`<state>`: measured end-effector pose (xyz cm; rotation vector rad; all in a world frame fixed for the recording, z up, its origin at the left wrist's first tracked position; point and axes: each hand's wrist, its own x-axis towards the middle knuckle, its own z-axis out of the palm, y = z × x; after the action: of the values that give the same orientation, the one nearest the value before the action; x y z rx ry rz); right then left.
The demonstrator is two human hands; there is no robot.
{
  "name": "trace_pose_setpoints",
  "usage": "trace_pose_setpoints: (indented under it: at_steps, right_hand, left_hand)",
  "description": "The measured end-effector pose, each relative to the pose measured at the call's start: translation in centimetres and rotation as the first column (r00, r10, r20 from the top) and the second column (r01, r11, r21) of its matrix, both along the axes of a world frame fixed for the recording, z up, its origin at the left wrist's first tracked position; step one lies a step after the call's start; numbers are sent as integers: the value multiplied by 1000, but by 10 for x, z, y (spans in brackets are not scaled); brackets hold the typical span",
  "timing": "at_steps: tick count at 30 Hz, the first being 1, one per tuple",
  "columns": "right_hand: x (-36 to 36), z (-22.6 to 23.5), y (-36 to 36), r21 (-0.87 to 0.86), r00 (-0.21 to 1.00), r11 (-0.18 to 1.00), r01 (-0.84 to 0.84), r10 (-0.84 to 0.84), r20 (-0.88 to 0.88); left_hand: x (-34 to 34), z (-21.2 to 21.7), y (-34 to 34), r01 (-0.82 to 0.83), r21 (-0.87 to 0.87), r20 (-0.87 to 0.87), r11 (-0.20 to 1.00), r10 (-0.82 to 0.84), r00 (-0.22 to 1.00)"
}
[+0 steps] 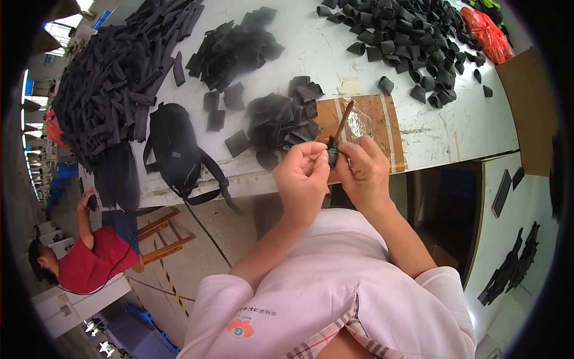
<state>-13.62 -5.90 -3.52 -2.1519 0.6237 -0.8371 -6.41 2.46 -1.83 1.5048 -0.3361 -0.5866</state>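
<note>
At the table's near edge, my left hand (307,170) and my right hand (365,167) are drawn together, their fingers pinching a small black fabric piece (332,157). A thin brown stick (344,121) rises out of the piece and leans to the right; its lower end is hidden by the fabric and fingers. Under them lies a brown taped board (385,122). Left of the board is a pile of flat black fabric pieces (275,122). Farther off to the right, many black folded loops (412,45) are heaped.
On the left are a large heap of long black strips (107,90) and a black bag with straps (174,149). Another fabric pile (233,57) lies at the back. A red plastic bag (487,35) and cardboard (529,107) stand right. A person in red (92,263) works at far left.
</note>
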Motion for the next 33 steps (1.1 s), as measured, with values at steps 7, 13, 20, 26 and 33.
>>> trace_pose_setpoints:
  at_steps: [7, 13, 20, 26, 33]
  right_hand:
    - [-7, 26, -21, 964, 973, 142, -223, -27, 229]
    - [-1, 56, -31, 930, 929, -2, -368, 37, 368]
    - [28, 57, -64, 847, 889, 306, -434, 302, 346]
    - [20, 42, -58, 737, 935, 585, -340, 294, 198]
    - [13, 52, -43, 101, 933, 981, -164, 121, 339]
  left_hand:
    - [23, 13, 4, 144, -467, -630, 872, -443, 638]
    - [14, 29, -16, 43, -188, -71, 981, -57, 996]
    - [56, 23, -24, -94, -721, -668, 687, -652, 358]
    - [38, 30, -34, 169, -375, 79, 912, -150, 986]
    - [47, 37, -38, 356, -299, 441, 886, -203, 874]
